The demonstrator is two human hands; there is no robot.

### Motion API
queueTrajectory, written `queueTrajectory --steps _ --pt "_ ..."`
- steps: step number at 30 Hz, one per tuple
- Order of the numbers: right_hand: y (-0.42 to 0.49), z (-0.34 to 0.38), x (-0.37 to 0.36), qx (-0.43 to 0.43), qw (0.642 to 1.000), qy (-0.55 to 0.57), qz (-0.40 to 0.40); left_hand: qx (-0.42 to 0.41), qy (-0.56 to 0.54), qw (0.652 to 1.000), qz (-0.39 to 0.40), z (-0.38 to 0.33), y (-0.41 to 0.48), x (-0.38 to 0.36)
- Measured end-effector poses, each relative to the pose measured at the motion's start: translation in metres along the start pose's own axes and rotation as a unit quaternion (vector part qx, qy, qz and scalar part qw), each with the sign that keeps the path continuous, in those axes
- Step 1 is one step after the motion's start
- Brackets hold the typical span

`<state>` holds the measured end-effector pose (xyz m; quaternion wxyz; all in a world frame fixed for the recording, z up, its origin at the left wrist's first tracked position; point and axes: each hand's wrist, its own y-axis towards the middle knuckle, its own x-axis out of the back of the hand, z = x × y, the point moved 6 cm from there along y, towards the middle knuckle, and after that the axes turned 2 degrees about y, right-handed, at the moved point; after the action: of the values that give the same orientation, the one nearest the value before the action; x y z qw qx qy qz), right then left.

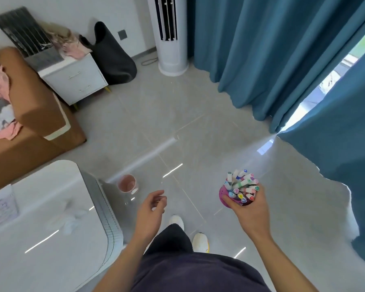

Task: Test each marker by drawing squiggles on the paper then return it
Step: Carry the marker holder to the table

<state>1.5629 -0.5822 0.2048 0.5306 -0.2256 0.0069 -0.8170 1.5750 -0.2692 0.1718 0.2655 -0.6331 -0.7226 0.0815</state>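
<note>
The right hand [249,213] was curled round a pink pot [223,194], fingers wrapped about its side and base, and held it up in front of the body over the floor [198,127]. The pot was packed with markers [241,186] standing cap-up, pale barrels with coloured ends, none drawn out. The left hand [152,207] hung beside it, well apart, fingers loosely bent and gripping nothing.

Further out to the left stood a glossy white table [51,239], and at its far left edge lay a sheet of paper [0,207] with faint marks on it; what they were could not be made out. A second pink cup [126,183] sat low down near the table's corner. Blue curtains [261,60] hung on the right.

By the look of it the person was standing and carrying the markers, so the testing of a marker was not yet under way. The next move would call for bringing the pot to the table near the paper, setting it down, then pulling one marker out with the free hand and uncapping it.
</note>
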Motion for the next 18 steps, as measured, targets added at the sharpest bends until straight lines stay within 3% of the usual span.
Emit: queueTrajectory --steps 9,18 --pt "0.115 0.043 -0.082 -0.001 0.998 -0.028 0.048 0.030 -0.027 0.999 -0.030 -0.038 0.125 0.006" --pt "0.227 0.138 -0.203 0.027 0.992 -0.039 0.121 0.042 -0.035 0.995 -0.081 -0.089 0.248 0.062"
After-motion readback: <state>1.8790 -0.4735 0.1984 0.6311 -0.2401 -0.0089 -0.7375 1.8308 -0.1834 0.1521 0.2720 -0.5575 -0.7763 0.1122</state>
